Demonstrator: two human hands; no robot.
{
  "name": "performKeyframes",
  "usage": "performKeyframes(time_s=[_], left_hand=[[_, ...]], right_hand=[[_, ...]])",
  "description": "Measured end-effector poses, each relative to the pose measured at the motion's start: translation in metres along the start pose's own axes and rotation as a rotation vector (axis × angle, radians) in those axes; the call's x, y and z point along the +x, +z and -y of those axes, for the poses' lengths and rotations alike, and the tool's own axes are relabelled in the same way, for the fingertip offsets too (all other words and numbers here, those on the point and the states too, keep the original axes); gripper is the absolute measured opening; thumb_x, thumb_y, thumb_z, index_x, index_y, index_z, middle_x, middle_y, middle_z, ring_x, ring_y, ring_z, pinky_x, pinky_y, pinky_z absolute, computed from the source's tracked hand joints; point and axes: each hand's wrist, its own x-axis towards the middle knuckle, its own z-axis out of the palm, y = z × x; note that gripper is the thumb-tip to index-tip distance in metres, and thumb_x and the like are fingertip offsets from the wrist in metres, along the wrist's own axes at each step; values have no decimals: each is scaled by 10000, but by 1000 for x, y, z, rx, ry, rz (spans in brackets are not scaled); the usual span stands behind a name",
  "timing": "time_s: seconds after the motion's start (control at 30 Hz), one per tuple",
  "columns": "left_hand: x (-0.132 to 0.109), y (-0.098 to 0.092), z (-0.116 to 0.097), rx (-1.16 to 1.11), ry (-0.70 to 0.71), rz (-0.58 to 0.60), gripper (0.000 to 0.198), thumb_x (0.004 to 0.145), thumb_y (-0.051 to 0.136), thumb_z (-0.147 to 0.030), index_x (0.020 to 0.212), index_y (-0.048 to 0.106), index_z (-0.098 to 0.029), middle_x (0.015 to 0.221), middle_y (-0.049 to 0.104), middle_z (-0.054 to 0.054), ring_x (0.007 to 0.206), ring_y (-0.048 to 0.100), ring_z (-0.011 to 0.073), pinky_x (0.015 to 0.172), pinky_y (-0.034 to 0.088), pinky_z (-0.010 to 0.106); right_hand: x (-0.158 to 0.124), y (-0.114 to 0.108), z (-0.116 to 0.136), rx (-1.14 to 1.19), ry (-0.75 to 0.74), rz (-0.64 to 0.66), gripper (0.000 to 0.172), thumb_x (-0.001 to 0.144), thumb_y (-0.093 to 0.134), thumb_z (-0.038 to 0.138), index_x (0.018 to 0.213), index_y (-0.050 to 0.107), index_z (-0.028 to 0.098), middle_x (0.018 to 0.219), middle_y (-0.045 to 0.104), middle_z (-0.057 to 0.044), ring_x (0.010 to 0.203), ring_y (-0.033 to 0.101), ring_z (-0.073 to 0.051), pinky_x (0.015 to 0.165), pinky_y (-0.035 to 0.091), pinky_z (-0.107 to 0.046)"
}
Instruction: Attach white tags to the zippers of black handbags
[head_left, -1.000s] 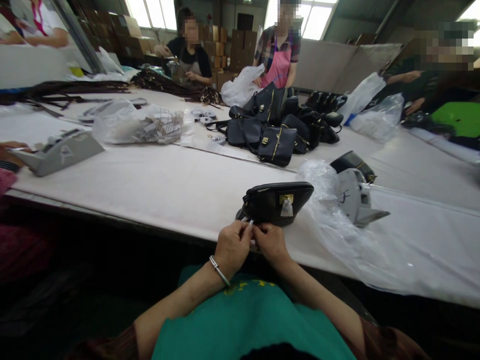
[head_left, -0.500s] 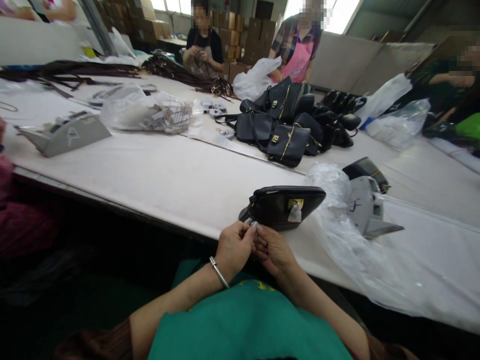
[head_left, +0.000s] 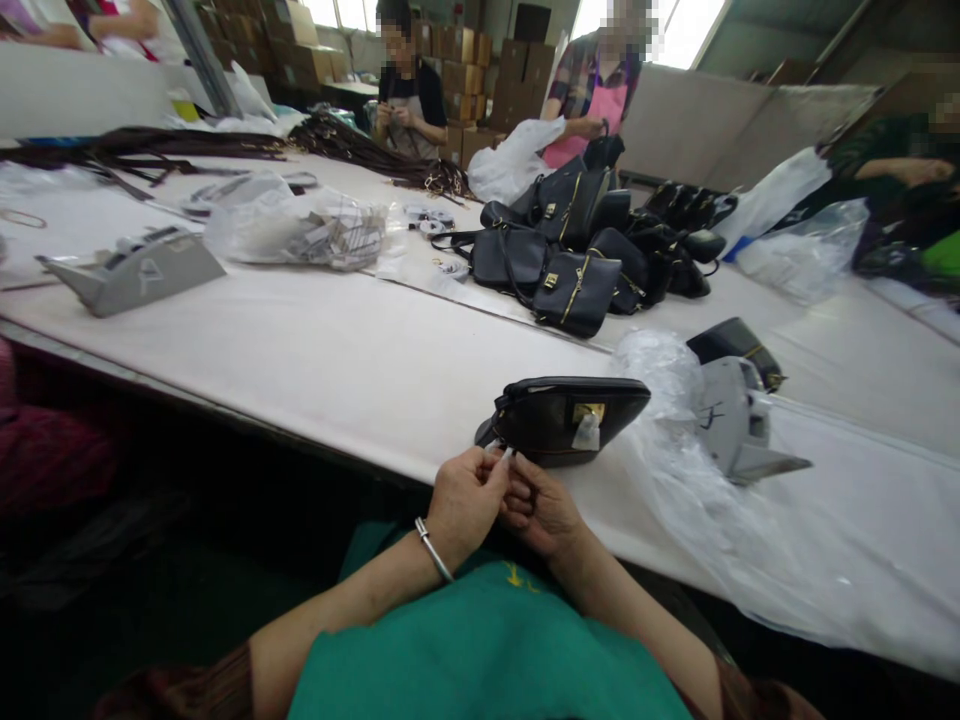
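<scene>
A black handbag (head_left: 555, 425) stands at the table's near edge, its gold clasp (head_left: 589, 412) partly covered by a translucent white scrap (head_left: 586, 434). My left hand (head_left: 466, 505), with a silver bangle at the wrist, is closed at the bag's near left corner. Beside it my right hand (head_left: 541, 508) is closed too, fingertips meeting those of the left. Between the fingertips shows a small white strip (head_left: 507, 454) by the bag's end; what it is fastened to is hidden by my fingers.
Several black handbags (head_left: 577, 290) lie heaped mid-table. Grey tape dispensers (head_left: 146, 270) stand left and right, the right one beside crumpled clear plastic (head_left: 675, 480). Dark straps (head_left: 187, 145) and a bag of paper tags (head_left: 330, 230) lie farther left. Co-workers stand across the table.
Both hands keep their pinch at the bag's corner, with only slight finger movement. Across the table, the person in the pink apron has raised a hand with a dark bag or handle.
</scene>
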Motion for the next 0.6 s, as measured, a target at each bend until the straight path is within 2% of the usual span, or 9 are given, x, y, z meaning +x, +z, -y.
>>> performKeyframes(time_s=[0.13, 0.23, 0.3, 0.4, 0.6], left_hand=[[2, 0, 9, 194, 169, -73, 214, 852, 593, -346, 717, 641, -188, 666, 697, 24, 579, 629, 130, 545, 453, 229], [3, 0, 12, 267, 224, -112, 230, 862, 578, -340, 703, 638, -186, 645, 681, 23, 572, 608, 129, 560, 435, 239], [3, 0, 12, 275, 223, -124, 253, 869, 566, -354, 694, 633, -185, 629, 667, 23, 561, 597, 131, 546, 427, 242], [2, 0, 10, 163, 157, -84, 276, 870, 563, -404, 722, 637, -183, 617, 663, 20, 540, 605, 137, 515, 442, 238], [3, 0, 5, -103, -11, 5, 271, 823, 604, -432, 746, 627, -173, 574, 645, 3, 492, 603, 141, 476, 490, 241]], right_hand=[[-12, 14, 6, -262, -160, -133, 515, 679, 774, 619, 691, 588, 139, 475, 351, 101, 377, 253, -21, 322, 177, -146], [-12, 24, 5, -464, -273, -221, 524, 668, 796, 583, 566, 513, 155, 439, 339, 92, 367, 269, -28, 321, 174, -163], [-9, 27, 4, -440, -280, -230, 453, 653, 826, 515, 612, 569, 143, 442, 347, 97, 366, 263, -27, 318, 177, -160], [-4, 23, 1, -266, -227, -178, 352, 649, 844, 404, 751, 652, 127, 463, 358, 105, 373, 248, -19, 321, 185, -140], [0, 15, 1, -153, -172, -76, 304, 661, 837, 299, 829, 674, 106, 475, 429, 86, 371, 254, -12, 310, 192, -114]])
